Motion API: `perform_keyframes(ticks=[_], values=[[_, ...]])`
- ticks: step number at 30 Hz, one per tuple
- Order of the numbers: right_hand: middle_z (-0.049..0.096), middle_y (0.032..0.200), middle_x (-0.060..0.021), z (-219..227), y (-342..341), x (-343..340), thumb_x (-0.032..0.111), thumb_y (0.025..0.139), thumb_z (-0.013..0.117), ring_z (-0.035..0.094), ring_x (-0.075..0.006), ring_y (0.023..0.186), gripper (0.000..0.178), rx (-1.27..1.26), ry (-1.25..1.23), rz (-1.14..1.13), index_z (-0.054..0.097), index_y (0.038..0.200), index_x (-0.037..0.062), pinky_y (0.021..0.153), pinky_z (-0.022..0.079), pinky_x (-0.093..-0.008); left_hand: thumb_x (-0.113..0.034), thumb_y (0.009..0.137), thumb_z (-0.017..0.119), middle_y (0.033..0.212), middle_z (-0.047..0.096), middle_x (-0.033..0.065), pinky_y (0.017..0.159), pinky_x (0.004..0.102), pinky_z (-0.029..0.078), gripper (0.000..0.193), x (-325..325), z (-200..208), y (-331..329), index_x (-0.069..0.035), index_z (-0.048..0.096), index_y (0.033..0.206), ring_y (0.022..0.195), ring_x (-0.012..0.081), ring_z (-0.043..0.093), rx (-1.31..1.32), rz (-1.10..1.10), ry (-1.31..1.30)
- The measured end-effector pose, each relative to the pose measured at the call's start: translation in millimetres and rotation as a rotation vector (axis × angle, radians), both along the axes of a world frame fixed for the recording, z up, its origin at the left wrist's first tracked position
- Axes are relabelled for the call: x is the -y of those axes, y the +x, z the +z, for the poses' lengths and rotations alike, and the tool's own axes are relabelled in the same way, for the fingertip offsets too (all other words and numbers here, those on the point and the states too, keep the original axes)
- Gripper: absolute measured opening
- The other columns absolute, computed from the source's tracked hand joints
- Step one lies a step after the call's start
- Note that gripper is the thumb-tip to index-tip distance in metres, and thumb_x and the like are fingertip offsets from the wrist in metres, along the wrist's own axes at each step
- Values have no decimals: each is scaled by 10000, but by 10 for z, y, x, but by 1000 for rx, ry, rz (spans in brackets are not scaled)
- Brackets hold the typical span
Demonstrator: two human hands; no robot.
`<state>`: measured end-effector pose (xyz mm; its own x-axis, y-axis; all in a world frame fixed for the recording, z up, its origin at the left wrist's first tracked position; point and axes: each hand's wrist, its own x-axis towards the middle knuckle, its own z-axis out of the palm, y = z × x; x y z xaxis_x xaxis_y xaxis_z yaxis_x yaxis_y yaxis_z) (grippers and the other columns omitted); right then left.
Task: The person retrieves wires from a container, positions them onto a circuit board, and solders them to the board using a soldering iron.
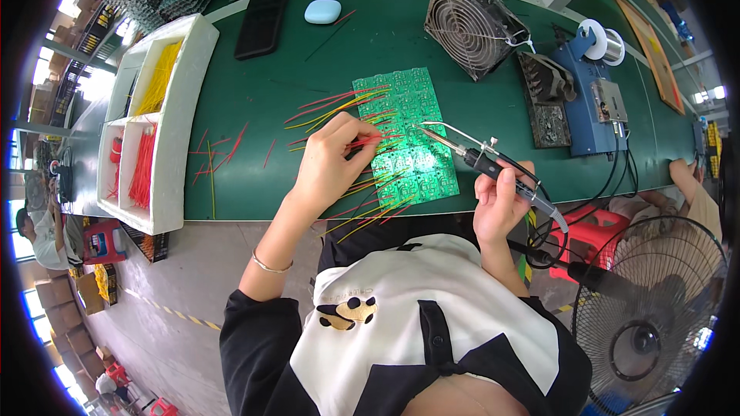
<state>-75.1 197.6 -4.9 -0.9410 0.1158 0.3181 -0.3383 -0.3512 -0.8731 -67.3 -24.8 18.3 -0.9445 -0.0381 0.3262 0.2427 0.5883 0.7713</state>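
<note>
A green panel of small circuit boards [420, 177] lies on the bench in front of me, with red and yellow wires [327, 112] sticking out over its left side. My left hand [331, 158] is closed in a pinch at the panel's left part, with a thin red wire between thumb and fingertips. From the right, my right hand [501, 204] grips a soldering iron [482, 162] with a thin metal solder-feed tube [455, 129] alongside it. The iron's tip points at the middle of the panel, near the wire ends. Whether it touches is too small to tell.
A white divided box [173, 108] of red and yellow wires stands at left. Farther back lie a black phone [262, 21] and a pale blue case [322, 11]. At right are a square fan [474, 27], an iron stand [547, 100] and a blue solder feeder [590, 92]. Loose wires [231, 146] lie about.
</note>
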Motion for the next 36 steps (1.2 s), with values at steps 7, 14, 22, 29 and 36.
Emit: perform_keyframes(ticks=[7,14,22,29,36], values=[[480,572,-58,-37,-10,-8,141,877,491,388,-63,431,130,21,-3,-14,469,887,13,378,297,-168,22,709,634,729,568,35,455,201,342,64,26,-27,-8,1,608,764,560,75,467,-30,-10,23],[498,577,-70,-21,17,8,143,874,501,398,-61,438,142,33,40,26,469,889,4,395,317,-176,30,690,634,696,565,28,438,192,315,57,26,-38,12,0,601,726,525,62,428,-8,7,5],[523,596,-79,-11,49,25,142,875,510,420,-60,452,156,44,139,60,474,910,-5,414,341,-173,30,688,633,699,581,33,440,194,325,60,28,-56,12,0,607,733,531,69,447,-22,1,20],[514,592,-77,-2,40,33,147,876,511,421,-60,451,159,62,152,61,478,905,-5,414,344,-173,29,690,633,711,593,41,445,194,338,56,34,-53,15,5,608,734,553,75,483,-10,1,20],[505,584,-73,-19,43,35,148,876,512,415,-63,432,154,58,132,52,481,909,1,396,338,-177,32,685,646,719,598,58,462,195,380,72,37,-60,18,9,616,747,593,102,539,-39,-14,25]])
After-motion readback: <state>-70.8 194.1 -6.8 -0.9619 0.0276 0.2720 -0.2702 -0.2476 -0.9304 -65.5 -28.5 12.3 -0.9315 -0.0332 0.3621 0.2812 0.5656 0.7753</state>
